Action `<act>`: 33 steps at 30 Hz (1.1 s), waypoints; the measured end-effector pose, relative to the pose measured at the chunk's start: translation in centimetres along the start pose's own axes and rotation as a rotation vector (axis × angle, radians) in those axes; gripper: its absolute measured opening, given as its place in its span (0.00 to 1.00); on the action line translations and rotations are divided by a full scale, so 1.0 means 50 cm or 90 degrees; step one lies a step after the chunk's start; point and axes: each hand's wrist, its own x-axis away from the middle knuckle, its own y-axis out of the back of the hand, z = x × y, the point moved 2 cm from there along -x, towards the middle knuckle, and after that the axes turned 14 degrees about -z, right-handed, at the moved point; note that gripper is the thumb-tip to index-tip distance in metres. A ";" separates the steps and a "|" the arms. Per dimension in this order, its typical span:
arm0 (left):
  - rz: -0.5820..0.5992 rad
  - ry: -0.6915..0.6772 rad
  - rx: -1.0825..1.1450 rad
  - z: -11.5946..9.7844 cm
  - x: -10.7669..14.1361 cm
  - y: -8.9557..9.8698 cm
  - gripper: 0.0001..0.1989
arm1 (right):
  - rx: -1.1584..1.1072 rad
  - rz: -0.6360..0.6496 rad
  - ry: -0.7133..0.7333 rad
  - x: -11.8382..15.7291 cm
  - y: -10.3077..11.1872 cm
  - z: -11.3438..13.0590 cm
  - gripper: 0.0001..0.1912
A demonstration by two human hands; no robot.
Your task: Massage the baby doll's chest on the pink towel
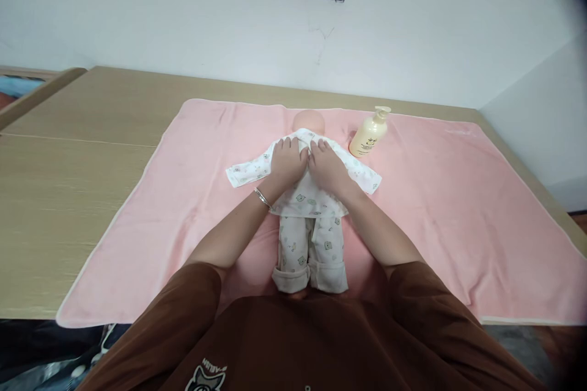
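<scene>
While the left hand [288, 162] is resting on the shirt [300, 203], the right hand [326, 166] is lying just beside it.

From the left, the worktop [68, 195] is carrying a wrinkled blanket [151, 220], and the left hand, wearing a bracelet [263, 197] at its wrist, is keeping its fingers close together. Mid-blanket, the doll [308, 120] is lying with its head away from the person, the pants [293, 241] covering its legs. The right hand is mirroring that pose; whether either is pinching cloth, I cannot tell. If the hands were pulling unevenly, the shirt could be twisting, or the doll sliding over those wrinkles. Farther right, the bottle [368, 135] is standing near a sleeve; a wide right-hand sweep might be toppling it.
</scene>
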 end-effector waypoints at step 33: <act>0.037 -0.015 0.052 -0.005 0.003 0.000 0.24 | 0.081 0.086 0.062 0.021 0.031 0.008 0.31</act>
